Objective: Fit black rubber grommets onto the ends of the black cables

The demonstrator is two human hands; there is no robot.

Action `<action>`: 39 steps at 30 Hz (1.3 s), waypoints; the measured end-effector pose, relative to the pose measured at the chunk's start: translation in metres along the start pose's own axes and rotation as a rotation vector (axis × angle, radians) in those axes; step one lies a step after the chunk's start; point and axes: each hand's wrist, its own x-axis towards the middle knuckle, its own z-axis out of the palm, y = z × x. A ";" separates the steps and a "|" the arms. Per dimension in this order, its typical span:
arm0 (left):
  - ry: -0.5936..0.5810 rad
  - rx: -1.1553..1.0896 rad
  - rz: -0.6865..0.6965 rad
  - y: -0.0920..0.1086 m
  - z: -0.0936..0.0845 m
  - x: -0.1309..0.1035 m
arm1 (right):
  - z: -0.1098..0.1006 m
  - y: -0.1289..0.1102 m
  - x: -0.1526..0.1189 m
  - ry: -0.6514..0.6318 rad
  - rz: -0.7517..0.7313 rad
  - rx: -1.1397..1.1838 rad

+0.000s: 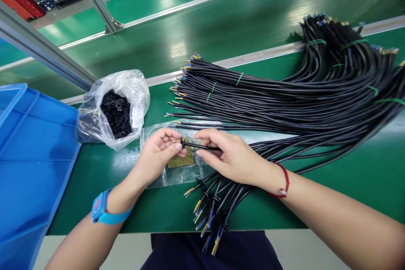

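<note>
Near the end of a black cable (205, 147), a small black plastic piece (182, 141) sits around the sheath. My left hand (156, 152) pinches that piece between thumb and fingertips. Behind it, my right hand (236, 156) has its fingers around the same cable, with thumb and forefinger slightly apart. Below the hands lie several cables with similar black pieces (209, 196) near their coloured wire ends. Under my fingers is a yellowish sponge-like pad (181, 160) on a clear flat plastic bag (155, 179), partly hidden.
Tied bundles of black cables (240, 97) spread across the right of the green bench (95, 202). An open clear bag (139, 93) of black plastic parts (117, 114) stands left, beside a blue bin (31, 168). A metal frame post (95, 0) rises behind.
</note>
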 end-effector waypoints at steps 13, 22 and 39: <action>0.030 0.121 0.044 -0.009 0.007 -0.005 | -0.004 -0.003 0.001 -0.280 0.348 0.176; -0.132 0.771 0.651 -0.014 0.011 -0.010 | -0.004 0.003 0.003 -0.422 0.411 0.347; -0.163 1.061 0.723 -0.007 0.006 -0.013 | -0.010 0.002 0.000 -0.343 0.169 0.080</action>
